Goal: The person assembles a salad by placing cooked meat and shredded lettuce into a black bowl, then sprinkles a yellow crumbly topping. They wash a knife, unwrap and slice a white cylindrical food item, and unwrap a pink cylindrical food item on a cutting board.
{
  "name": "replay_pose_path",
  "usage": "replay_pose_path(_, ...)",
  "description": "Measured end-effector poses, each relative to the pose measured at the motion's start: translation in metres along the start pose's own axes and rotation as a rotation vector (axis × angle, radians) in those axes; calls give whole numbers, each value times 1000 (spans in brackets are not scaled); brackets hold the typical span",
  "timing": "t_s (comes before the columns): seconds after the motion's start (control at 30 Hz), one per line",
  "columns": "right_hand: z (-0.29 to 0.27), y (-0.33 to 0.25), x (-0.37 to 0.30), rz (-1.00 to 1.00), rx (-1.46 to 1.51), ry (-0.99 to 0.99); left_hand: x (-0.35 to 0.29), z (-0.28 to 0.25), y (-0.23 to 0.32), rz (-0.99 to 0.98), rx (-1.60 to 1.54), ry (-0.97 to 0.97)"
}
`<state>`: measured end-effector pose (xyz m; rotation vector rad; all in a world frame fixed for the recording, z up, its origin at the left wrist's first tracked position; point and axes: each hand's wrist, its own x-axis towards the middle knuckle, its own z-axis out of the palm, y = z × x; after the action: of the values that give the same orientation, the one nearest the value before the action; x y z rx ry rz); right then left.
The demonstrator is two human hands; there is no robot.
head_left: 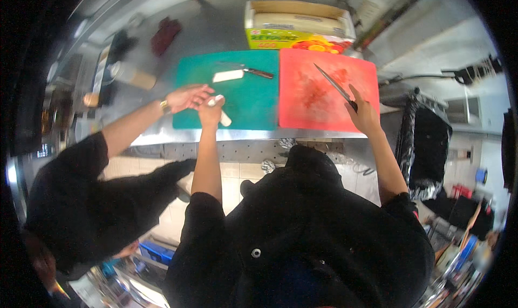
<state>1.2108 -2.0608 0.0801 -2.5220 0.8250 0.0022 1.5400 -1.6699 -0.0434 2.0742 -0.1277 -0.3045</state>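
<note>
My left hand [211, 114] is closed around a pale white stick-like piece of food [225, 119] over the green cutting board [253, 111]; its exact kind is unclear. A co-worker's hand [189, 96], with a gold watch at the wrist, reaches in from the left, close against my left hand. My right hand [365, 115] grips the dark handle of a knife [330, 80], its blade pointing far and left over the wet-stained red cutting board [364, 73]. Farther back on the green board lie a white block [229, 76] and a second knife [259, 73] with a dark handle.
Behind the boards stands an open yellow-green carton [298, 38] with pale contents. A dark red cloth [166, 35] and a bottle [132, 76] lie on the metal counter to the left. A black-lined bin [429, 143] is at right. The co-worker [81, 200] stands at left.
</note>
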Motion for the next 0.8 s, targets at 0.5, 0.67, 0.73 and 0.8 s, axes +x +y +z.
replay_pose_path(0.5, 68, -34, 170, -566, -69, 128, -51, 19, 3, -225, -772, 355)
replay_pose_path(0.67, 96, -116, 168, -752, 169, 76, -76, 23, 25, -170, -932, 550)
replay_pose_path(0.73, 116, -161, 174, -839, 214, 18, -94, 13, 32, -288, -928, 559)
replay_pose_path(0.8, 139, -205, 186, -969, 172, 30, -117, 5, 36, -380, -1000, 531)
